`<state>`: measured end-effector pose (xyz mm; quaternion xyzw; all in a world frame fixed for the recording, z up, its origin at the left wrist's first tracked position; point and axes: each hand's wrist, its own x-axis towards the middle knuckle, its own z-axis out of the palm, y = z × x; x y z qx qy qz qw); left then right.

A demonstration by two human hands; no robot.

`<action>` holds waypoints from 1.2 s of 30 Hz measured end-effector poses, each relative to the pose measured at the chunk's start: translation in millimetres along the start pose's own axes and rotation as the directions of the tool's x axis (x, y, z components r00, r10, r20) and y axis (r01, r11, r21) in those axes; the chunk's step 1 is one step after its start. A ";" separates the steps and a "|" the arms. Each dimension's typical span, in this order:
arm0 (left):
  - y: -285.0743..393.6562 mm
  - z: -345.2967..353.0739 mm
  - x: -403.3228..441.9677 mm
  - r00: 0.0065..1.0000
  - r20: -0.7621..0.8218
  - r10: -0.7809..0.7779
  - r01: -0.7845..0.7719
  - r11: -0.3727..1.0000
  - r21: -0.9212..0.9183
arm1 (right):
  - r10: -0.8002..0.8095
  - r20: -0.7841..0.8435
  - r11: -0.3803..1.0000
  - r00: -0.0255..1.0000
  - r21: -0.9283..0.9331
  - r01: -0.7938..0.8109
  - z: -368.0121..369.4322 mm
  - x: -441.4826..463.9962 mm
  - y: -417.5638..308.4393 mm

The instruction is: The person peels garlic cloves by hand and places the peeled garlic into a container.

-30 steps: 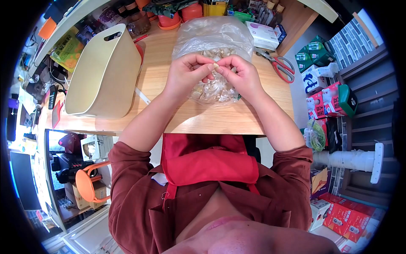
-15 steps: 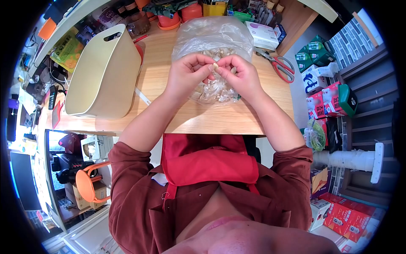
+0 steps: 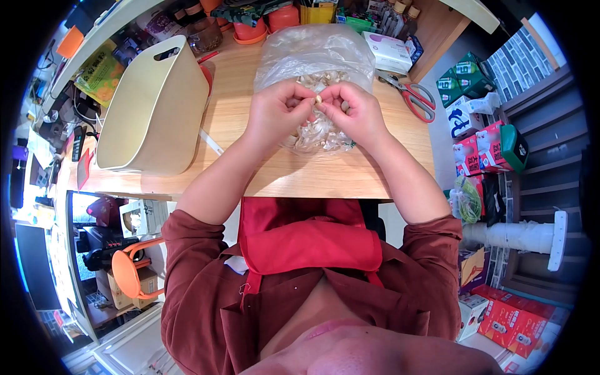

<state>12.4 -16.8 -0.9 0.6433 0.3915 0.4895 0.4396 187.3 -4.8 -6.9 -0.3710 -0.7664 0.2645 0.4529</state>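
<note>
A small pale garlic clove [image 3: 319, 99] sits between the fingertips of both hands above the table. My left hand [image 3: 275, 114] pinches it from the left, thumb against bent forefinger. From the other side my right hand [image 3: 356, 115] pinches it, and another pale piece [image 3: 345, 105] seems tucked in its curled fingers. Under the hands lies a clear plastic bag [image 3: 315, 53], spread out on the table, with pale cloves and papery skins [image 3: 322, 137] on it. The hands hide part of this pile.
A tall cream bin [image 3: 153, 119] stands on the wooden table [image 3: 231, 81] to the left. Red-handled scissors [image 3: 417, 100] lie at the right, near a white box [image 3: 387, 51]. Pots and jars line the back. Several boxes [image 3: 481, 150] sit on the floor to the right.
The clove has turned slightly between my fingertips. My left thumb and fingers have shifted a little around it; the arms and the bag stay nearly still.
</note>
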 end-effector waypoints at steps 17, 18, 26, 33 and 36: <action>-6.9 -1.2 0.9 0.996 0.026 0.083 -0.085 0.990 0.108 | -0.039 0.004 0.997 0.999 -0.066 0.039 -1.8 0.8 0.7; -4.0 -0.9 0.5 0.997 0.026 0.070 -0.072 0.993 0.094 | -0.049 0.006 0.996 0.999 -0.072 0.049 -1.9 0.7 0.6; -6.9 -3.6 1.3 0.979 0.019 0.201 -0.197 0.932 0.304 | -0.073 0.034 0.993 0.997 -0.093 0.076 -2.7 0.8 -0.7; -2.6 -6.1 1.7 0.947 0.071 0.313 -0.309 0.830 0.464 | -0.086 0.073 0.987 0.994 -0.132 0.095 -3.3 1.3 -1.1; -4.0 -5.9 2.2 0.947 0.075 0.313 -0.307 0.808 0.502 | -0.034 0.105 0.990 0.994 -0.134 0.048 -4.0 1.3 -3.9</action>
